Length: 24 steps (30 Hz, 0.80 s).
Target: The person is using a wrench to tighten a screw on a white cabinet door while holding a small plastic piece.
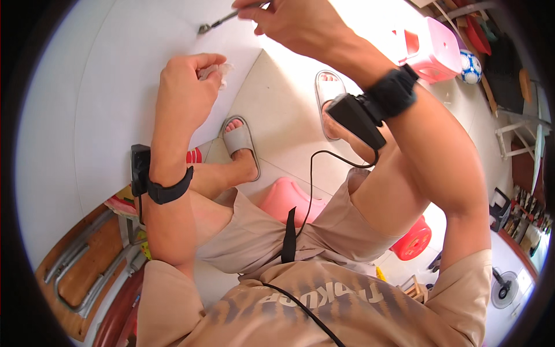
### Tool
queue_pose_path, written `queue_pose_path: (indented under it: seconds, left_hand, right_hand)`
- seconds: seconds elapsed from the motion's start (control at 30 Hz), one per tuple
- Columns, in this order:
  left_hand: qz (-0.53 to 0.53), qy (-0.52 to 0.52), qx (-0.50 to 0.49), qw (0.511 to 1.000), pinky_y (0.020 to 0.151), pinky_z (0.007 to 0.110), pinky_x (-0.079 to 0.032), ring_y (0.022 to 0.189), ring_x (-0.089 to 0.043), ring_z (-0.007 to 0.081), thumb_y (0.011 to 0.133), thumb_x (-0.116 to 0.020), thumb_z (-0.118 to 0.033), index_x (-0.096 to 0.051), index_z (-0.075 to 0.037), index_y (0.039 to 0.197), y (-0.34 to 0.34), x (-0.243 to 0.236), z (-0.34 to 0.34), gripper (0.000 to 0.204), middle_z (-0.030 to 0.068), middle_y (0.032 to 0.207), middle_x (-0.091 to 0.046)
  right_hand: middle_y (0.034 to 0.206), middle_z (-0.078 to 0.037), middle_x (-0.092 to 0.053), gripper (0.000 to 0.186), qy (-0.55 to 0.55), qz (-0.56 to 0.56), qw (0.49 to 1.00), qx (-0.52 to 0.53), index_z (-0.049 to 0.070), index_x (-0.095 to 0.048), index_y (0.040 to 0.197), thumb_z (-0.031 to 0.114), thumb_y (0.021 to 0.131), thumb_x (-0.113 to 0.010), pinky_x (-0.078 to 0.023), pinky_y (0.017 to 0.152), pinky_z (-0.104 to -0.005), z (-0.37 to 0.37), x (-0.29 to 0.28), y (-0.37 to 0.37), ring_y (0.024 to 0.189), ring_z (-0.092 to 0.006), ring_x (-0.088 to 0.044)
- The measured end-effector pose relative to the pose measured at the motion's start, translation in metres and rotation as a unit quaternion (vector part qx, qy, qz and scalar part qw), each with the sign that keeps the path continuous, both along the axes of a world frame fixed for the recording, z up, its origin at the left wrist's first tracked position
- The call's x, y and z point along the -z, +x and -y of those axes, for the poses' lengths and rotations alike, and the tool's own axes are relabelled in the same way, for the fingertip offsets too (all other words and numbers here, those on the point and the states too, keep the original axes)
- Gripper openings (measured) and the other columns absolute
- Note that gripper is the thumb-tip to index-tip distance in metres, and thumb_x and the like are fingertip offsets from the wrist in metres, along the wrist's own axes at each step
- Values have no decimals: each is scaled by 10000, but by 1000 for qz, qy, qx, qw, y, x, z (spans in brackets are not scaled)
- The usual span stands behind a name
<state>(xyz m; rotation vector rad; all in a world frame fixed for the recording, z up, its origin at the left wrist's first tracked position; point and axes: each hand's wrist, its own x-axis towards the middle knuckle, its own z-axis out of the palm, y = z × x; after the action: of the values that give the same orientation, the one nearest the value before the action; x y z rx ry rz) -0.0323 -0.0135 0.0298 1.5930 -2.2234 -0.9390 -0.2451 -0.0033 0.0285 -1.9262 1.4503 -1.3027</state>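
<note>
In my raised right hand (303,29) is a slim dark-handled tool (218,23). Its small metallic end lies close to the white wall (127,69), and whether it touches I cannot tell. The exact kind of tool is unclear. Lower and to the left, my left hand (188,87) has its fingers curled around a crumpled white tissue (224,75), part of which sticks out past the fingertips. That hand is close to the same wall.
A pink stool (433,49) and a blue-and-white ball (470,66) stand at the far right. Beneath me shows a pink seat (283,194), with a red stool (413,238) beside it. A cable (312,168) hangs from my right wrist device. Folded metal-framed furniture (81,260) leans at the lower left.
</note>
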Motion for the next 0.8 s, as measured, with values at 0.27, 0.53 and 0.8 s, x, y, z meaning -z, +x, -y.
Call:
queue_pose_path:
  seconds: [0.27,0.53,0.8]
  left_hand:
    - [-46,-19,-86,995,615,264,-510,644,-646,110,922,-682,-75,-764,44,1088,6,-5,7,221,52,750,-696]
    - [-33,-21,-110,993,591,284,-500,628,-638,119,902,-683,-71,-775,13,1087,13,-14,1,223,65,725,-683]
    - [3,-86,-83,993,633,293,-511,650,-604,129,857,-723,-106,-781,5,1081,15,-15,5,257,97,819,-730]
  right_hand:
    - [790,-252,-688,134,-99,-9,995,0,-17,-752,877,76,894,-657,-543,663,-441,-10,-13,-5,721,-419,-690]
    - [817,-253,-703,141,-105,27,993,39,-15,-761,877,84,894,-662,-560,688,-439,-11,-19,-1,747,-410,-707]
    - [884,-203,-757,209,-1,-12,995,104,-6,-773,1050,119,920,-667,-573,678,-402,-4,3,-16,724,-329,-721]
